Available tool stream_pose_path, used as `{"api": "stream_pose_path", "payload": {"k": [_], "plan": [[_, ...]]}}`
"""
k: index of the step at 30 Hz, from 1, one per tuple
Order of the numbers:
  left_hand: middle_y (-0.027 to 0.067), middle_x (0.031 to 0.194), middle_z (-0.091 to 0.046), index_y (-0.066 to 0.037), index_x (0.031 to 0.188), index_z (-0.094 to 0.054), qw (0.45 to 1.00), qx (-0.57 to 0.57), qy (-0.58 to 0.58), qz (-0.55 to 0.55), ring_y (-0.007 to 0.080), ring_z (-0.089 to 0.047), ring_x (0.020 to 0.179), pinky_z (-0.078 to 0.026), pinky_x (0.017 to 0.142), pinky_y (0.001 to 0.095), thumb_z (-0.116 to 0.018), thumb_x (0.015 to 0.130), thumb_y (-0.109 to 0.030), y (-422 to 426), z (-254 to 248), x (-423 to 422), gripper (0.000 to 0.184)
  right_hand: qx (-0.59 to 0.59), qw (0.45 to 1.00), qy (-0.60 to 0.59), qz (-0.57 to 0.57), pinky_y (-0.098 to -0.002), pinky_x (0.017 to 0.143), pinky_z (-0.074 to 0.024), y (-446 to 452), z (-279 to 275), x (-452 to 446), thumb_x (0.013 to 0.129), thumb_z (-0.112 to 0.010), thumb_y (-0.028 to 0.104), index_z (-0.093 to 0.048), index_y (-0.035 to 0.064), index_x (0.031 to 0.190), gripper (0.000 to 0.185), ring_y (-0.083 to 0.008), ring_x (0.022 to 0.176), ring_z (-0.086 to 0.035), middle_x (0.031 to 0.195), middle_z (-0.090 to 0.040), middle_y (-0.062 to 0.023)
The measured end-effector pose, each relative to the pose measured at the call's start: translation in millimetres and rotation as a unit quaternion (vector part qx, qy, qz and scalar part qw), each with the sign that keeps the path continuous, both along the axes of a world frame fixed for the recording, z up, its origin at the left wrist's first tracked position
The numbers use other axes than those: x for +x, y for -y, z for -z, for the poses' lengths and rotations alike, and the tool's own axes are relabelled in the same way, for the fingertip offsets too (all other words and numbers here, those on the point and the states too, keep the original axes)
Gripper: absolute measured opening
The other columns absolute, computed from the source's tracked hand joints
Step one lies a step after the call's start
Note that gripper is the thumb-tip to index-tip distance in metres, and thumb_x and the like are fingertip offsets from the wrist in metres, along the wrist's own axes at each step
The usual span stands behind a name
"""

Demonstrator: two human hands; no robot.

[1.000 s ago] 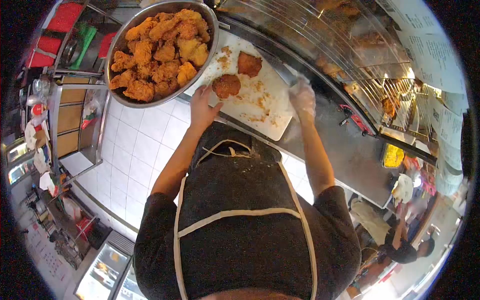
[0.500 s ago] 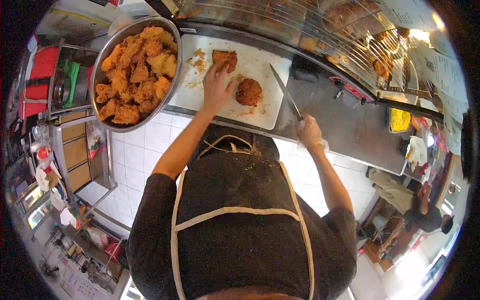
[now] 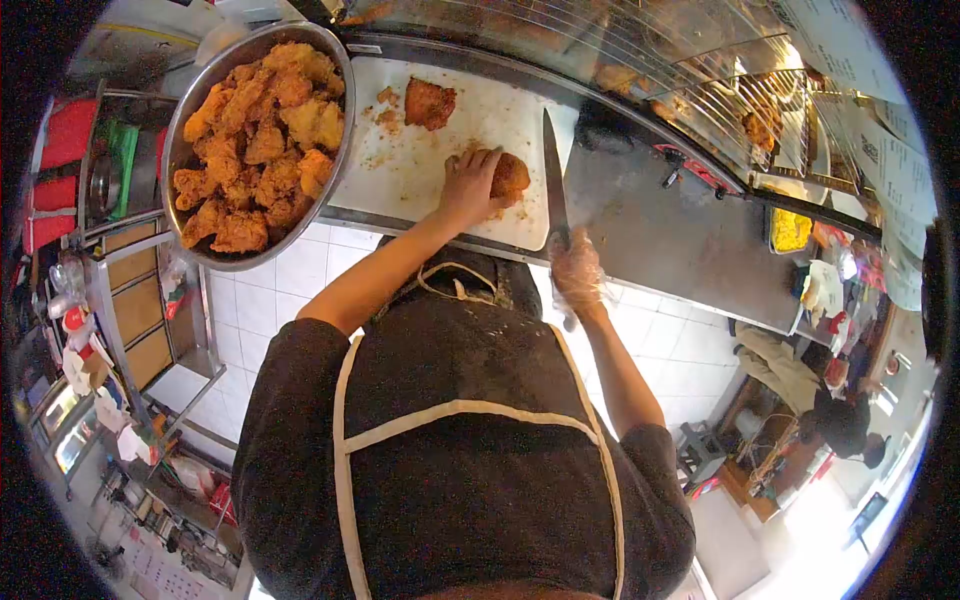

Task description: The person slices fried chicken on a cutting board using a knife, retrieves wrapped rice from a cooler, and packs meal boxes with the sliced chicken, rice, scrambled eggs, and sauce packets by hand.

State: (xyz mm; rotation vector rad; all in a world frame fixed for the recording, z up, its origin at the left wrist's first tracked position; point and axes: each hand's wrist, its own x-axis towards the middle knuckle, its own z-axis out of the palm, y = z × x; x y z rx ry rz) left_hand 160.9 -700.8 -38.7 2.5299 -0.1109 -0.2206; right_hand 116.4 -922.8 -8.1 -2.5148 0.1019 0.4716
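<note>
Across the steel surface (image 3: 680, 235), I look down on a white board (image 3: 380, 200). At its left end sits a metal bowl (image 3: 300, 222) heaped with fried pieces (image 3: 258, 145). A knife (image 3: 554, 175) points away from the gloved right hand (image 3: 577, 270), closed round its handle. The bare left hand (image 3: 468, 190), half curled, grips a round fried piece (image 3: 513, 176) on the board. Far right, a small tray (image 3: 773, 228) holds yellow food (image 3: 792, 231).

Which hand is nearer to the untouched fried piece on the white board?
Left. The left hand is just short of the untouched fried piece, touching another piece; the right hand, holding the knife, is farther right.
</note>
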Motion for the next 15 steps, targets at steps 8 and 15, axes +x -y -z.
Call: {"api": "stream_pose_path", "payload": {"k": [8, 15], "plan": [[0.018, 0.139, -0.043, 0.0, 0.136, -0.04, 0.961, -0.157, 0.226, -0.008, 0.0357, -0.038, 0.129, -0.028, 0.108, 0.0473, -0.053, 0.09, -0.02, -31.9, 18.1, 17.4, 0.052, -0.065, 0.988, -0.062, -0.122, -0.0514, 0.068, -0.0509, -57.6, 16.2, -4.7, 0.09, -0.041, 0.008, -0.048, 0.0025, 0.107, 0.019, -0.0444, 0.08, -0.063, 0.084, -0.063, -0.025], [0.0113, 0.146, -0.037, -0.001, 0.138, -0.039, 0.979, -0.032, 0.152, 0.134, 0.0282, -0.032, 0.136, -0.024, 0.111, 0.0446, -0.043, 0.083, 0.001, -38.5, 41.7, 24.2, 0.055, -0.061, 0.985, -0.145, -0.068, -0.0497, 0.063, -0.0515, -76.3, 50.0, -5.8, 0.087, -0.043, 0.007, -0.04, -0.0013, 0.108, 0.023, -0.0398, 0.075, -0.066, 0.079, -0.063, -0.0268]]}}
